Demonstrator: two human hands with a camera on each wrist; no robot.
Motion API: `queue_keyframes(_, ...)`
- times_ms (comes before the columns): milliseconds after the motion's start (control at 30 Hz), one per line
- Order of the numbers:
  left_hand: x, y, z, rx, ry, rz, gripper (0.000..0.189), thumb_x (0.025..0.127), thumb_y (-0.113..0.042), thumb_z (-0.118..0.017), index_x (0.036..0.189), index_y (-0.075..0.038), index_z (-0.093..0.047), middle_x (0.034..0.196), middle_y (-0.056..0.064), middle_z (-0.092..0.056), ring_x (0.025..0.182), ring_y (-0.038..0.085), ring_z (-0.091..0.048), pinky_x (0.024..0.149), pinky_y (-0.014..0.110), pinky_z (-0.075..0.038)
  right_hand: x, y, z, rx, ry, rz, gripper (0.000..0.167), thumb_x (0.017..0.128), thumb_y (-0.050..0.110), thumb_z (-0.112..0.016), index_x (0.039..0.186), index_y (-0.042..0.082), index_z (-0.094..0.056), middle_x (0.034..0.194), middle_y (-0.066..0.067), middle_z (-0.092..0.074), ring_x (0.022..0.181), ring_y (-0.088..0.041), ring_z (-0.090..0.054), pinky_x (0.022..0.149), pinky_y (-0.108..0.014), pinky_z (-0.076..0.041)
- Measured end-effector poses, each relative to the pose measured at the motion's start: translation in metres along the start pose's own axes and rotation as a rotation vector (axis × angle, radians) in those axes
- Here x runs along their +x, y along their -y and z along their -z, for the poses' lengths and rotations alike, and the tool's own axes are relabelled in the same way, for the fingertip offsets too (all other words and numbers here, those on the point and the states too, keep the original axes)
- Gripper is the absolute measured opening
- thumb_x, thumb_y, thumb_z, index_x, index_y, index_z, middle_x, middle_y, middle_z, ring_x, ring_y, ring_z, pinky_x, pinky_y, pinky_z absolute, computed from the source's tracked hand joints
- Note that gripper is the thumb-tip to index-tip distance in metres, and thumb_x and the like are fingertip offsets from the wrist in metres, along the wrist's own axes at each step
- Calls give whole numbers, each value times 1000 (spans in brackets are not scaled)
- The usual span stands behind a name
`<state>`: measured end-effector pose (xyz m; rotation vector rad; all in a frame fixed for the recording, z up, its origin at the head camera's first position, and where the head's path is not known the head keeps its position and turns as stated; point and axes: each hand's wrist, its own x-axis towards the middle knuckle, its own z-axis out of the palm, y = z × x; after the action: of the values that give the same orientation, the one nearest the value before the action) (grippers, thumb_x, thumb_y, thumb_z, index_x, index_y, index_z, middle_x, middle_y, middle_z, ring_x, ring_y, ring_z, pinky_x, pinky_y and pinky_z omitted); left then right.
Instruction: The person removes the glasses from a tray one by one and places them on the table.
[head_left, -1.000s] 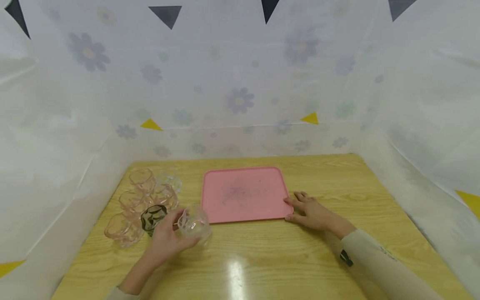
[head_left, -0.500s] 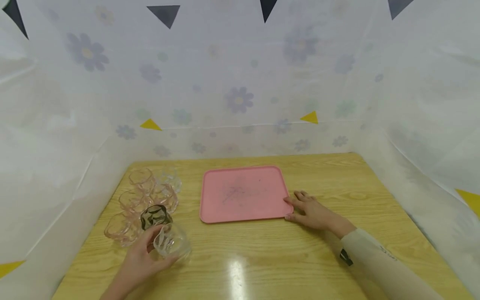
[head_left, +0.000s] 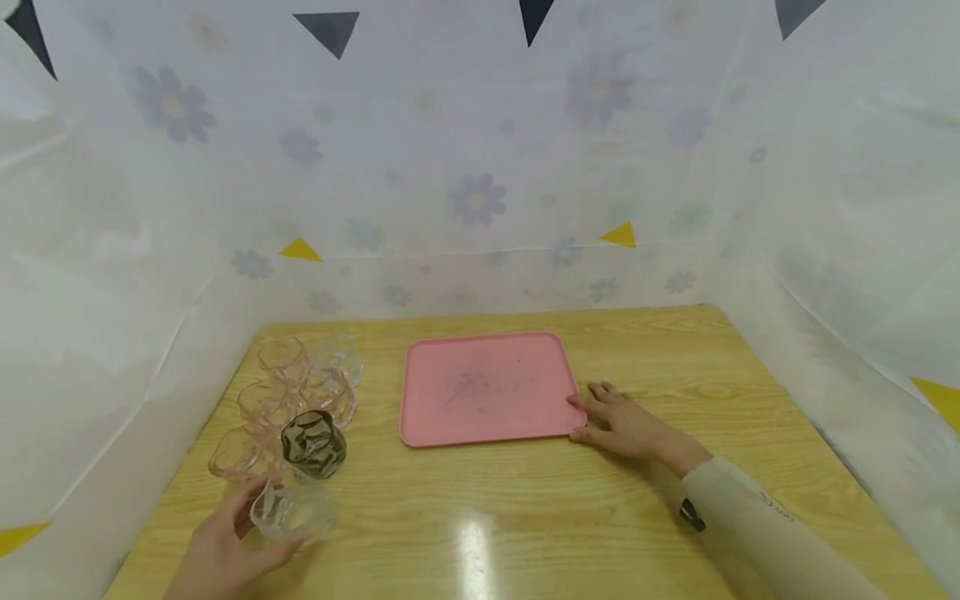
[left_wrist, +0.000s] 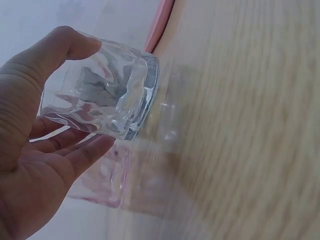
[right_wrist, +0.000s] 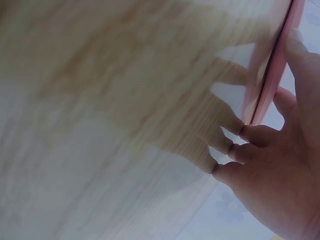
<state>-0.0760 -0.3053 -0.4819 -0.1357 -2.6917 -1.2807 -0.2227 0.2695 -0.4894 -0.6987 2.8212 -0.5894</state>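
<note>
In the head view my left hand (head_left: 225, 542) grips a clear glass (head_left: 294, 512) at the near left of the table. The left wrist view has the thumb on one side of this clear glass (left_wrist: 102, 90) and the fingers on the other, its base just over the wood. A dark smoky glass (head_left: 313, 443) stands right behind it. My right hand (head_left: 626, 425) rests at the near right corner of a pink tray (head_left: 487, 429). Seen from the right wrist, its thumb and a finger touch the tray's rim (right_wrist: 272, 80), while other fingertips touch the table.
Several pink glasses (head_left: 240, 457) and another clear glass (head_left: 339, 360) stand in a cluster at the table's left. White sheeting with flowers (head_left: 480, 200) encloses the wooden table (head_left: 585, 525) at the back and sides.
My left hand has carried the clear glass from beside the tray's near left corner leftward and nearer, to in front of the dark glass. The right hand stays at the tray.
</note>
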Motion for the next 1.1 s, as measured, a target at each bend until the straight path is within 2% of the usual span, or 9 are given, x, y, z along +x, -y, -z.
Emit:
queue_keyframes(133,-2,9,10,39,8,63,87,72,-11,-98,145,4,-53,138,31,-62,109,-24,-46,83,3,-50,1,0,0,-4,0,2,73,105,56,-58,162,13,-43,168,-34,-26,156,-59,-19,120,-80,-18)
queue_keyframes(200,-3,10,13,72,12,103,90,72,-15,-99,147,4,-51,140,33,-61,111,-15,-55,83,4,-51,1,-1,0,-2,0,1,73,105,56,-58,162,13,-43,168,-34,-27,156,-58,-19,120,-80,-18)
queue_keyframes(300,-3,10,17,100,33,178,98,75,-22,-98,152,6,-45,145,37,-56,116,18,-72,82,7,-53,1,-1,0,1,4,-2,74,104,57,-58,162,14,-43,169,-33,-26,156,-58,-19,121,-80,-17)
queue_keyframes(367,-3,8,18,120,50,224,103,77,-29,-97,155,8,-41,147,39,-52,122,46,-67,82,11,-57,1,-2,-1,4,5,-1,74,104,58,-57,163,14,-43,169,-33,-26,157,-57,-19,120,-80,-17)
queue_keyframes(433,-2,7,20,134,62,266,107,79,-35,-95,157,10,-37,148,42,-49,127,57,-60,84,20,-62,2,-2,-1,2,4,-1,74,104,59,-57,163,15,-43,169,-33,-26,157,-57,-19,120,-80,-17)
queue_keyframes(600,2,4,23,159,96,368,113,81,-46,-92,158,11,-32,151,43,-45,129,56,-59,92,41,-64,1,-2,-1,1,7,-4,74,104,58,-57,163,15,-43,169,-33,-25,157,-58,-18,121,-79,-17)
queue_keyframes(733,4,4,25,144,118,426,116,82,-50,-90,160,10,-29,152,43,-43,132,54,-58,94,42,-63,1,-2,-1,0,9,-7,74,104,58,-57,163,15,-42,169,-33,-25,157,-57,-18,121,-79,-17)
queue_keyframes(1100,7,10,25,162,114,474,121,83,-57,-87,162,10,-24,154,43,-40,137,53,-54,97,45,-61,0,-1,0,5,14,-15,75,104,59,-57,163,15,-42,170,-32,-24,157,-57,-17,122,-78,-16)
